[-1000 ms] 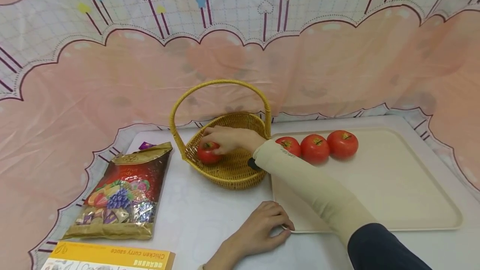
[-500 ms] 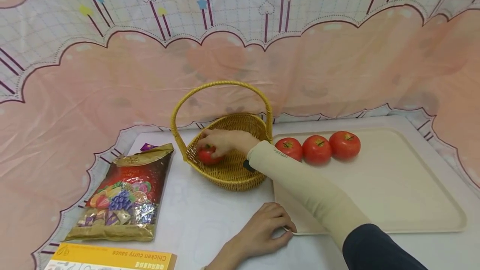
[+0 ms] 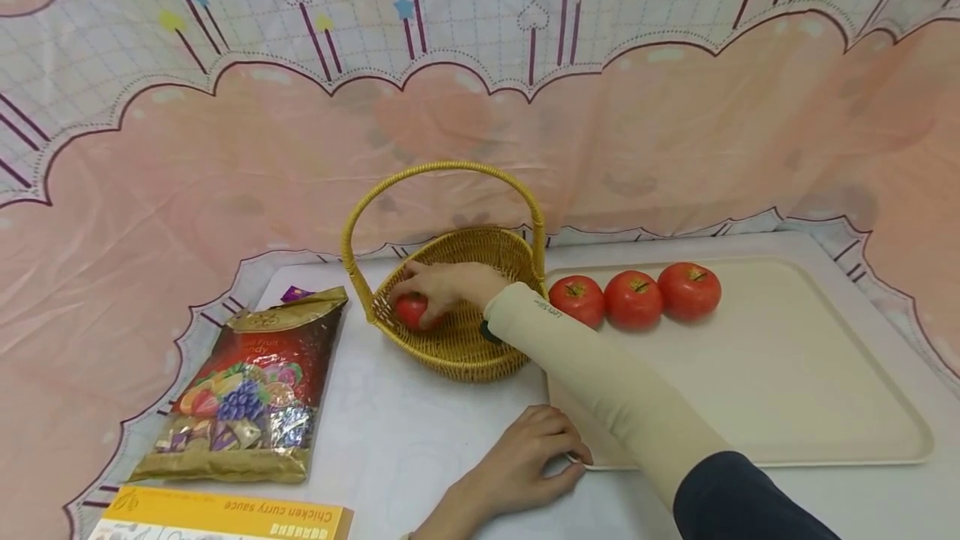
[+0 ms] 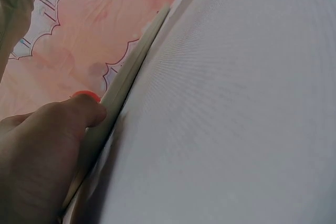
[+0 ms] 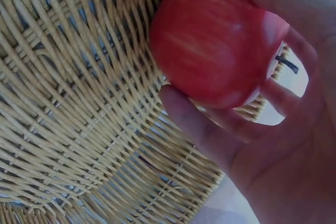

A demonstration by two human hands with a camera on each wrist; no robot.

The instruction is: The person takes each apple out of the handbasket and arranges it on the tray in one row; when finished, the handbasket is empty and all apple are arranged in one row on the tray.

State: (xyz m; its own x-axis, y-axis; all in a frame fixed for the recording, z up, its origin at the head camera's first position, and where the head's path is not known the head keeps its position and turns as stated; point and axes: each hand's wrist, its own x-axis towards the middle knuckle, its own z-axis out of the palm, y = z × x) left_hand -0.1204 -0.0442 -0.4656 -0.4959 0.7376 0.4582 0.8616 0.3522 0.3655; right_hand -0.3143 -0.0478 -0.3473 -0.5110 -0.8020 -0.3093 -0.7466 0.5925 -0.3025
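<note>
Inside the woven basket (image 3: 480, 367), at its left end, my right hand (image 3: 447, 287) holds a red apple (image 3: 409, 312). The right wrist view shows thumb and fingers curled round the apple (image 5: 210, 40), its dark stem towards the palm and its side close to the wickerwork. Fingers partly cover it in the head view. My left hand (image 3: 525, 458) is at the near left corner of the beige tray (image 3: 780, 382), pinching its edge between thumb and fingers. In the left wrist view the thumb lies against the tray rim (image 4: 123, 77).
Three red apples (image 3: 633, 300) stand in a row along the tray's back left. Left of the basket lies a candy bag (image 3: 251, 390), with a yellow curry sauce box (image 3: 225, 515) nearer. A patterned cloth (image 3: 480, 123) hangs behind; the basket's handle (image 3: 442, 165) arches upright.
My right hand has shifted slightly within the basket and settled lower round the apple. The left hand stays at the tray corner.
</note>
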